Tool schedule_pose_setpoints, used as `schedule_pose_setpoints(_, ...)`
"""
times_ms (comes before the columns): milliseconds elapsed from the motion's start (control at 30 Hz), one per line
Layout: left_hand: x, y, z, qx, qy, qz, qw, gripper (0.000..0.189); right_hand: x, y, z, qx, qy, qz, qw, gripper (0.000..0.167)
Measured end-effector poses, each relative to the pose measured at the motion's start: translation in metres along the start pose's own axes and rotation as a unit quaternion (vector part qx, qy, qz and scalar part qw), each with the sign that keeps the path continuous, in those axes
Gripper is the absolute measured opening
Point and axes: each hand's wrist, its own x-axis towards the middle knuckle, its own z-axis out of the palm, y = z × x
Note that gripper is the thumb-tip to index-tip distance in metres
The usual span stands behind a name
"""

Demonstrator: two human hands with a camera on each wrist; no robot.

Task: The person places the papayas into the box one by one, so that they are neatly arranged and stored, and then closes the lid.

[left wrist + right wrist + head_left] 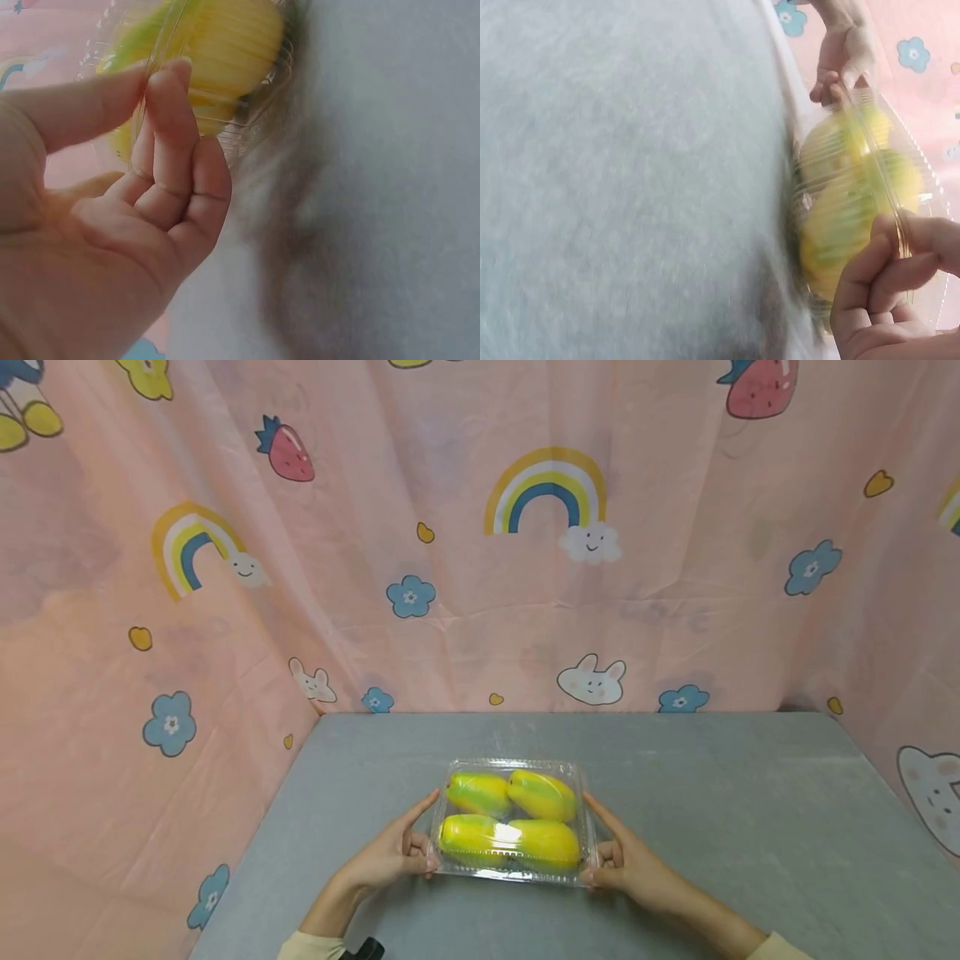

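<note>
Both hands hold a clear plastic clamshell box by its two sides. Through its lid show several yellow-green mangoes, laid in two rows. My left hand pinches the rim on the left side; in the left wrist view the thumb and curled fingers meet at the plastic edge. At the opposite side my right hand pinches the rim, and the right wrist view shows its thumb and fingers closed on that edge. The box is close over the table, tilted toward the head camera.
A grey table extends around the box on all sides. Behind it and along both sides hangs a pink curtain printed with rainbows, flowers and rabbits. A black strap piece shows at the left sleeve.
</note>
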Motion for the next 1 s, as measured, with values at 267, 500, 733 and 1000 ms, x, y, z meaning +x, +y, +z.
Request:
schedule_pose_setpoints(267, 0.000, 0.005, 0.000, 0.011, 0.008, -0.015, 0.9998, 0.101, 0.000, 0.001, -0.001, 0.008, -0.012, -0.020, 0.9997, 0.112)
schedule_pose_setpoints(500, 0.000, 0.000, -0.003, 0.019, 0.005, -0.022, 0.9995, 0.104, 0.000, 0.003, -0.003, -0.002, -0.011, 0.010, 0.9999, 0.114)
schedule_pose_setpoints(733, 0.000, -0.005, -0.004, 0.037, -0.003, -0.020, 0.9991, 0.103, 0.003, 0.009, -0.002, -0.030, 0.004, 0.004, 0.9995, 0.115)
schedule_pose_setpoints(1000, 0.006, -0.007, -0.005, 0.097, 0.008, 0.003, 0.9952, 0.106, 0.010, 0.007, 0.002, -0.062, 0.055, 0.016, 0.9965, 0.117)
